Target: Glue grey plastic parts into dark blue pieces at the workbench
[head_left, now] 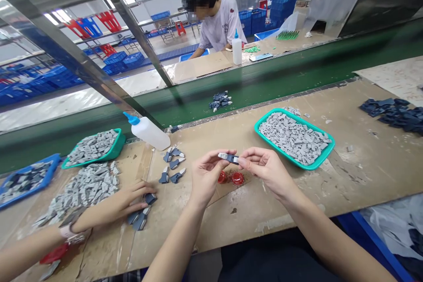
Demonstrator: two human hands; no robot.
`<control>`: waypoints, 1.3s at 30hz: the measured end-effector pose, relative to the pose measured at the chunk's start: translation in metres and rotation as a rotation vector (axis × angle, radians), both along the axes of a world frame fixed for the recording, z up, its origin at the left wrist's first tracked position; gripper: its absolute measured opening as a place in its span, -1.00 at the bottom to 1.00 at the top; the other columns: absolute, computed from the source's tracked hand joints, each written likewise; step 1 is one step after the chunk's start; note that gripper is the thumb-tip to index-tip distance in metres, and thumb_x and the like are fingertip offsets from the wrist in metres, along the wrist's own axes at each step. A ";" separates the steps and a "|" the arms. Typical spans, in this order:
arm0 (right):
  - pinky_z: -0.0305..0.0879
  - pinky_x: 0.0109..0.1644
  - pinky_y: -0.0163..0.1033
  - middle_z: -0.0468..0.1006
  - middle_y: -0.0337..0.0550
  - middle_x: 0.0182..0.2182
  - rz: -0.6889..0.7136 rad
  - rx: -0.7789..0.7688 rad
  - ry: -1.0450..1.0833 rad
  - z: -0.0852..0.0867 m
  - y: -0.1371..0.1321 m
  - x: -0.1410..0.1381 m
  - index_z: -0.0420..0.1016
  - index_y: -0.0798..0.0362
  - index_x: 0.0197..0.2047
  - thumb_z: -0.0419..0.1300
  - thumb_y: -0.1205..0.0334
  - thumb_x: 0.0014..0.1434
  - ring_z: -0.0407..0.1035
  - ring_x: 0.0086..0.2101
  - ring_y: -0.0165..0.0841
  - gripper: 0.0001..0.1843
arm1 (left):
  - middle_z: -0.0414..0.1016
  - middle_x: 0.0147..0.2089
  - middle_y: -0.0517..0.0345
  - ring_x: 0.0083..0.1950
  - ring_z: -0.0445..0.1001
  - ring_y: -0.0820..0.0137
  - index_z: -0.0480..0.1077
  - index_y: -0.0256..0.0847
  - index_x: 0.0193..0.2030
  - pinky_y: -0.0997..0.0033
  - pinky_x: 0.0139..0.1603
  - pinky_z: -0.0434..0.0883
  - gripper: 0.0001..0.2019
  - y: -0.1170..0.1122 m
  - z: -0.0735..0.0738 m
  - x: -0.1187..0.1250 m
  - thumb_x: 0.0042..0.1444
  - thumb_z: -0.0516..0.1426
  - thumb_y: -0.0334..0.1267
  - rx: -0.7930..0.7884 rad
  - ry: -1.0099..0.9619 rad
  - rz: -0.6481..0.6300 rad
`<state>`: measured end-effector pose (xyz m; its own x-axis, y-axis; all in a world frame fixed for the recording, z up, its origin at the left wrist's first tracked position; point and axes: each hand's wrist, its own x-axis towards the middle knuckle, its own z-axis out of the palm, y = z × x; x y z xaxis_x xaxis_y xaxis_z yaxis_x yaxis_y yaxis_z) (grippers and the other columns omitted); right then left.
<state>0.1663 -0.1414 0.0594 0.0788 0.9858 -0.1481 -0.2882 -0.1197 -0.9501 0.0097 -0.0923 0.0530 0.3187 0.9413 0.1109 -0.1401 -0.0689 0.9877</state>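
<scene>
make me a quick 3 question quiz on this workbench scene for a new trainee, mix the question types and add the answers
1. True or false: the wearer's left hand and right hand meet at one small dark-and-grey part.

2. Multiple choice: what colour are the round items just below those hands in the picture?
A) Yellow
B) Red
C) White

3. Short answer: what fills the green tray to the right of the hands?

Key:
1. True
2. B
3. Small grey pieces
</scene>
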 end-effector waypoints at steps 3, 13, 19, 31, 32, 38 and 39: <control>0.31 -0.30 -0.28 0.53 -0.16 -0.48 0.004 0.020 -0.039 -0.002 -0.003 0.002 0.45 0.09 -0.39 0.34 0.09 -0.03 0.42 -0.42 -0.36 -0.74 | 0.61 -0.18 0.01 -0.12 0.57 0.20 0.52 -0.22 -0.22 0.19 -0.07 0.50 -0.84 -0.004 0.002 0.001 0.01 0.24 -0.35 0.027 0.045 -0.008; 0.09 -0.53 -0.39 0.45 -0.32 -0.58 0.178 -0.077 0.091 -0.014 -0.004 0.003 0.29 0.03 -0.30 0.31 -0.04 -0.01 0.28 -0.57 -0.47 -0.61 | 0.60 -0.11 0.05 -0.07 0.55 0.25 0.52 -0.20 -0.08 0.30 -0.02 0.49 -0.73 -0.015 -0.008 0.004 0.03 0.22 -0.34 0.043 0.173 0.037; 0.09 -0.53 -0.38 0.58 -0.10 -0.43 0.191 -0.100 0.005 -0.018 0.006 0.000 0.40 0.10 -0.32 0.20 -0.06 0.10 0.36 -0.50 -0.43 -0.65 | 0.52 0.02 -0.08 0.06 0.48 0.21 0.30 -0.28 0.17 0.20 0.07 0.44 -0.49 -0.007 -0.013 0.002 0.05 0.22 -0.27 -0.090 0.177 -0.083; 0.31 -0.42 -0.31 0.59 -0.03 -0.24 0.013 -0.139 -0.349 -0.039 0.010 0.056 0.41 0.04 -0.12 0.16 -0.08 0.11 0.46 -0.36 -0.31 -0.60 | 0.46 0.00 -0.15 0.02 0.44 0.08 0.10 -0.31 0.27 0.13 -0.04 0.39 -0.41 0.041 -0.045 -0.184 0.04 -0.04 -0.48 0.266 1.412 0.586; 0.33 -0.42 -0.30 0.59 -0.02 -0.24 -0.004 -0.147 -0.361 -0.042 0.005 0.058 0.42 0.04 -0.13 0.17 -0.08 0.09 0.47 -0.36 -0.30 -0.60 | 0.46 0.00 -0.20 0.03 0.44 0.05 0.14 -0.36 0.25 0.12 -0.05 0.39 -0.42 0.045 -0.049 -0.196 0.01 -0.03 -0.49 0.277 1.465 0.583; 0.38 -0.49 -0.33 0.60 -0.05 -0.33 -0.105 -0.156 -0.393 -0.063 -0.023 0.072 0.48 0.02 -0.18 0.27 -0.09 -0.02 0.48 -0.42 -0.28 -0.59 | 0.36 0.11 -0.22 0.06 0.41 0.05 0.08 -0.26 0.30 0.07 -0.01 0.37 -0.45 0.062 -0.036 -0.176 0.14 -0.04 -0.37 0.460 1.449 0.720; 0.38 -0.50 -0.34 0.59 -0.07 -0.36 -0.135 -0.149 -0.391 -0.066 -0.027 0.074 0.49 0.01 -0.19 0.28 -0.08 -0.03 0.48 -0.43 -0.28 -0.59 | 0.33 0.15 -0.13 0.09 0.39 0.10 0.07 -0.15 0.31 0.10 0.04 0.35 -0.47 0.068 -0.029 -0.158 0.18 -0.05 -0.33 0.529 1.407 0.732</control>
